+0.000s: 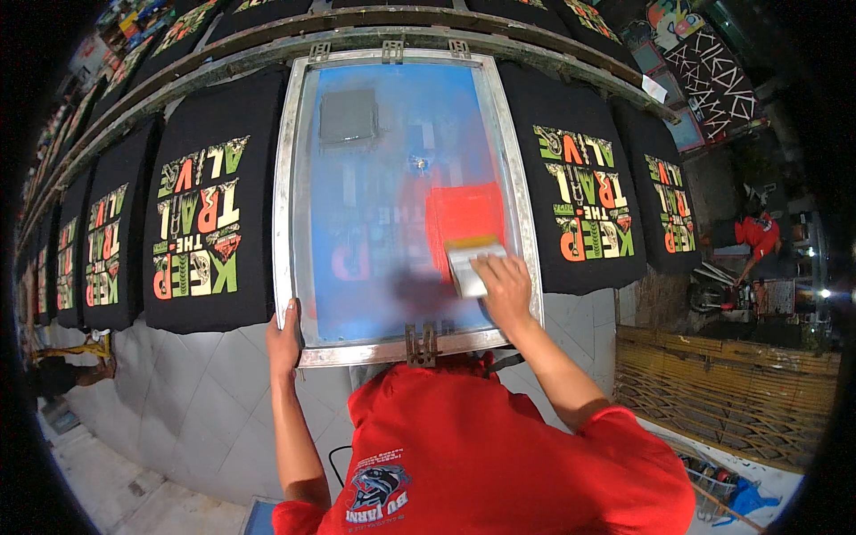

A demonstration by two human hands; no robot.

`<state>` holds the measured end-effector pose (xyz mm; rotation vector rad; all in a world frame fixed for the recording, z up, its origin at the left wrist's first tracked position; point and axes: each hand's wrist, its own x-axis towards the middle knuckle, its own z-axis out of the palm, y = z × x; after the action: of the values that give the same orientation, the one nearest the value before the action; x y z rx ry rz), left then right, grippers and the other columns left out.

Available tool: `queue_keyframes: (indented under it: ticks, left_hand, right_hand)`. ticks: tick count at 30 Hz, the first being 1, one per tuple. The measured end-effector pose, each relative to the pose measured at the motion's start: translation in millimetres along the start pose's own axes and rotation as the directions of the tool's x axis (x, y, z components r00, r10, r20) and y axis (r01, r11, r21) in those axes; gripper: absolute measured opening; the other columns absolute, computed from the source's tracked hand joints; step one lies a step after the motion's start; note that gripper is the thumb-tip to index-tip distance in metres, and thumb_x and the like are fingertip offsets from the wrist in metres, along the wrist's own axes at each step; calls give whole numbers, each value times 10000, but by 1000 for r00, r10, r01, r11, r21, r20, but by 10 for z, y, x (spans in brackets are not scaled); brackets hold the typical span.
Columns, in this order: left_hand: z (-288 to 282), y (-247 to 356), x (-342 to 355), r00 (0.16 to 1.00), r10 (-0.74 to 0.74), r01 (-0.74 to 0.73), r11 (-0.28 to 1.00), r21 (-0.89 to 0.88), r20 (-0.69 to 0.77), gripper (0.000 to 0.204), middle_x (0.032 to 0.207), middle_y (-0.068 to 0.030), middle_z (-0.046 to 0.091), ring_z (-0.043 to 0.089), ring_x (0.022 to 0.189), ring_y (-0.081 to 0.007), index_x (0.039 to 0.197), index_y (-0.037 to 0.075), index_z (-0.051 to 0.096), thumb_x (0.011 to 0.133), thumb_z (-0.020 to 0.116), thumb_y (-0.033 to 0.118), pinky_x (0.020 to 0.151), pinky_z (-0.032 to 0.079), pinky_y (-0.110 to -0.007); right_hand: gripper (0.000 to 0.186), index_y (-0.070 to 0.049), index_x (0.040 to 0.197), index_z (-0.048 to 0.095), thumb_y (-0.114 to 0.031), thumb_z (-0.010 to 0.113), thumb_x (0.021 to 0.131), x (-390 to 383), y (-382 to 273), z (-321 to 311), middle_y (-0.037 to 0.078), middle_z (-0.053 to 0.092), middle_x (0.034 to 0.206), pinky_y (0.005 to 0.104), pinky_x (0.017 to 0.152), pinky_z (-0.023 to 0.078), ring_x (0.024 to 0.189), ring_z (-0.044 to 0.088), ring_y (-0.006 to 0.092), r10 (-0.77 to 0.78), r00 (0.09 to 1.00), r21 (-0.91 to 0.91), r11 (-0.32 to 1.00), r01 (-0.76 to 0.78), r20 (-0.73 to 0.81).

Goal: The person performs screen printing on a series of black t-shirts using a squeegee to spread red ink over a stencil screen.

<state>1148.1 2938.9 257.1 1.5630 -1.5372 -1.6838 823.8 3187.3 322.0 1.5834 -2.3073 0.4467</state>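
Note:
In front of me lies a silk-screen frame (pixel 522 178) with a pale metal rim and blue mesh (pixel 357 178). My left hand (pixel 284 341) grips the frame's near left corner, thumb on top. My right hand (pixel 506 287) is closed around a squeegee (pixel 465 272), a flat pale tool with a yellowish edge. The squeegee is at the near end of a bright red ink patch (pixel 465 212) on the right half of the mesh. A dark square patch (pixel 349 115) sits at the far left of the mesh. Faint lettering shows through.
Black printed T-shirts (pixel 214 116) lie in rows on both sides and beyond the frame. Metal hinge clips (pixel 392 51) line its far edge, by a long rail (pixel 241 40). A bamboo barrier (pixel 713 392) stands at right. Another person (pixel 760 236) in red is farther off.

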Motion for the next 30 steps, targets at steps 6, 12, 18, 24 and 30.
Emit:
queue_keyframes:
  ticks: [6,12,18,24,30]
  left_hand:
    - [3,32,-21,1000,-13,13,1000,6,-9,579,1126,-107,669,595,1006,-160,1260,-71,613,989,608,442,896,464,-302]
    - [31,19,-28,999,21,-18,998,53,-47,581,1097,-111,677,604,993,-168,1230,-77,621,990,602,452,882,477,-316]
    - [-9,-43,-6,999,-28,31,997,66,-41,593,1100,-122,684,611,987,-175,1224,-82,626,981,612,459,889,478,-317]
    - [11,85,-48,998,27,-21,995,97,-59,617,1103,-127,691,613,1004,-178,1239,-83,625,969,622,472,895,476,-319]
    - [15,26,-14,995,67,-59,992,111,-69,580,1067,-109,696,609,962,-168,1210,-84,643,972,631,444,875,475,-312]
  right_hand:
    - [391,-100,1039,722,54,684,682,642,184,-361,88,701,958,476,993,392,944,650,279,16,977,29,999,-23,214]
    - [213,-85,915,716,-39,530,822,1310,440,113,125,690,885,436,892,433,922,656,298,9,986,-51,999,-1,168]
    - [255,-64,944,718,-20,635,707,223,93,-112,94,662,923,407,878,452,941,627,279,31,988,-6,1000,-30,151]
    - [241,-76,953,729,-81,768,716,660,280,-395,117,698,914,432,938,411,947,661,290,-17,892,0,1000,19,452]
    - [255,-90,1015,736,-68,604,797,1146,402,130,129,686,1011,466,989,411,1012,634,291,34,987,-64,998,-24,157]
